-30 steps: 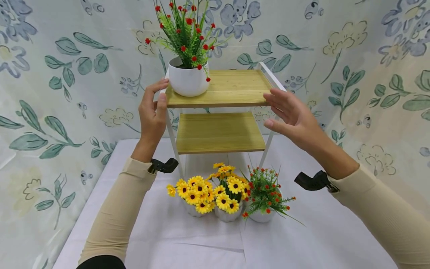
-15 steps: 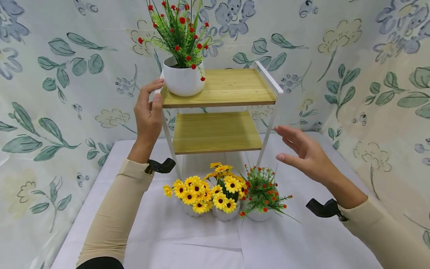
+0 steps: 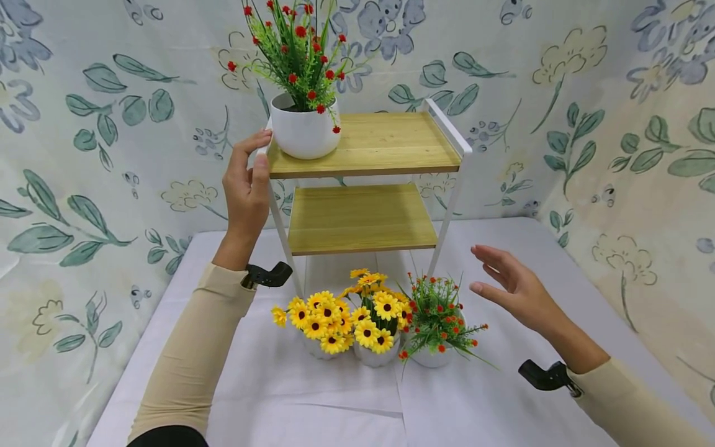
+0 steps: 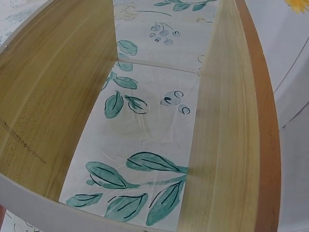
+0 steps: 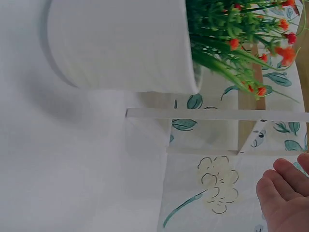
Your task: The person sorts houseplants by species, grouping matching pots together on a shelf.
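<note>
Four flower pots (image 3: 304,131), one shelf (image 3: 368,167)

White-framed, light wooden shelf (image 3: 368,146); white pot (image 3: 304,133), red, perhaps orange, blossoms.

No text, label, brand, number or sign can be read in any view; only painted leaves and flowers are seen on the backdrop cloth (image 3: 112,124).

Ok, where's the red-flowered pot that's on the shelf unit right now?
In the head view, the red-flowered pot stands on the left end of the top shelf, beside the left hand gripping that shelf's left edge.
</note>
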`<state>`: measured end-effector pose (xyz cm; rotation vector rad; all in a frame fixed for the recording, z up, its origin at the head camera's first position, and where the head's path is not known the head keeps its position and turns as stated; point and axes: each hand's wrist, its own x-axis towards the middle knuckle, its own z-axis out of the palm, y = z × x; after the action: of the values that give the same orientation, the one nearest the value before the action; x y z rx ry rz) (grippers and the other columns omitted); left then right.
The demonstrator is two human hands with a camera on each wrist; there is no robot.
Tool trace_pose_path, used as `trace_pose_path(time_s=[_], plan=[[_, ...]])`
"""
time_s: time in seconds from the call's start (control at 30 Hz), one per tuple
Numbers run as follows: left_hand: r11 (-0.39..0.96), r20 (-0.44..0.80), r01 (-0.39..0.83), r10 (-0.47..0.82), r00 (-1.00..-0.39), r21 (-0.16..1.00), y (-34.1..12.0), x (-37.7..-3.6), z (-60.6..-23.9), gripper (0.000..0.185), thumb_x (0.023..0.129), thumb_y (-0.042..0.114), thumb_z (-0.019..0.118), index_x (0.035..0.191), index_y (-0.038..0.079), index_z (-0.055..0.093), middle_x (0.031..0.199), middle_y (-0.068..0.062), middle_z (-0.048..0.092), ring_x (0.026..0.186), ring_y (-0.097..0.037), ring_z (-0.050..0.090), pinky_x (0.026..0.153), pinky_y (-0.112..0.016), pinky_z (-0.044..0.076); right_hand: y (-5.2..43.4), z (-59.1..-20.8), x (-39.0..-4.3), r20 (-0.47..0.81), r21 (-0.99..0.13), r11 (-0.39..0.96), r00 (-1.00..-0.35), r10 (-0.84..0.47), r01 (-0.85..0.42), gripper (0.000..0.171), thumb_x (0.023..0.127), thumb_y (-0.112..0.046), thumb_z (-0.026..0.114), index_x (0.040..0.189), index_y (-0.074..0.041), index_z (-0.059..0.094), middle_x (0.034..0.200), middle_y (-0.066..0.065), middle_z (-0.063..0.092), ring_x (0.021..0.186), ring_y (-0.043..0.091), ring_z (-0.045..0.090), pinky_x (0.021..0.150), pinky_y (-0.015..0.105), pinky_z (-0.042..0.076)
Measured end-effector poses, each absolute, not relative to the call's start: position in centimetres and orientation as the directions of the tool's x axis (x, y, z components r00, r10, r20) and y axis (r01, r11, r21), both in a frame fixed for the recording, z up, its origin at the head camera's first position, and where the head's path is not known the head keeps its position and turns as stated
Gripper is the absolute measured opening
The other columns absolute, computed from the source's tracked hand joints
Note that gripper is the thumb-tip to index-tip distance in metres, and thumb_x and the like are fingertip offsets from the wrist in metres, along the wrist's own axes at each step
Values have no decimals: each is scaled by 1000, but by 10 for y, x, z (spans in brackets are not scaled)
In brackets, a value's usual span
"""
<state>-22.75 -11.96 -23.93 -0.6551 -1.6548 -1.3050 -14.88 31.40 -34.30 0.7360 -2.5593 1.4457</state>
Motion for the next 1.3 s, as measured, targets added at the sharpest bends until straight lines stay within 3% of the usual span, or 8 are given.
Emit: trace_pose_path(time_s=[0.3, 0.63, 0.87, 1.0, 1.1, 1.23, 1.3], plan=[[280, 889, 844, -124, -440, 457, -120, -229, -240, 38, 91, 10, 42, 116, -17, 53, 126, -28, 56, 127, -34, 49, 106, -39, 40, 324, -372, -146, 269, -781, 477, -906, -325, -403, 65, 88, -7, 68, 144, -3, 37, 147, 9, 41, 136, 15, 38, 102, 12, 34], [284, 889, 843, -122, -441, 457, -120, -228, -240, 38, 92, 11, 42, 116, -16, 53, 126, -28, 56, 127, -33, 49, 104, -50, 41, 331, -396, -142, 193, -770, 534, -925, -328, -350, 69, 87, -14, 70, 145, -1, 34, 146, 16, 40, 134, 36, 37, 101, 8, 33], [297, 894, 843, -123, -432, 448, -119, -228, -240, 38, 91, 11, 42, 116, -16, 54, 126, -28, 56, 127, -34, 49, 104, -38, 42, 336, -407, -135, 180, -749, 557, -919, -351, -360, 73, 85, -17, 73, 146, -3, 33, 145, 18, 41, 131, 39, 39, 100, 7, 33], [288, 894, 847, -124, -430, 447, -120, -228, -240, 38, 91, 10, 42, 116, -17, 54, 126, -29, 56, 127, -35, 48, 105, -39, 41, 337, -412, -132, 169, -747, 550, -906, -388, -374, 76, 84, -17, 75, 147, -6, 33, 146, 17, 41, 133, 16, 42, 100, 8, 32], [286, 891, 844, -124, -437, 453, -120, -228, -240, 39, 92, 11, 42, 116, -17, 53, 126, -28, 56, 128, -34, 48, 103, -42, 44, 337, -416, -129, 143, -754, 540, -896, -420, -374, 78, 83, -18, 75, 148, -10, 32, 148, 15, 39, 134, 12, 40, 101, 9, 32], [291, 888, 840, -124, -442, 458, -120, -228, -240, 39, 92, 11, 42, 116, -16, 54, 127, -27, 56, 128, -32, 49, 100, -40, 46, 333, -421, -126, 111, -774, 514, -879, -463, -368, 79, 84, -18, 75, 149, -9, 31, 150, 17, 36, 134, 35, 36, 102, 11, 32], [293, 890, 841, -122, -440, 456, -120, -228, -240, 38, 91, 10, 42, 116, -16, 54, 127, -28, 56, 128, -33, 49, 101, -39, 45, 330, -423, -125, 93, -785, 506, -875, -475, -358, 80, 83, -16, 74, 149, -7, 30, 150, 18, 35, 135, 36, 35, 104, 15, 33]])
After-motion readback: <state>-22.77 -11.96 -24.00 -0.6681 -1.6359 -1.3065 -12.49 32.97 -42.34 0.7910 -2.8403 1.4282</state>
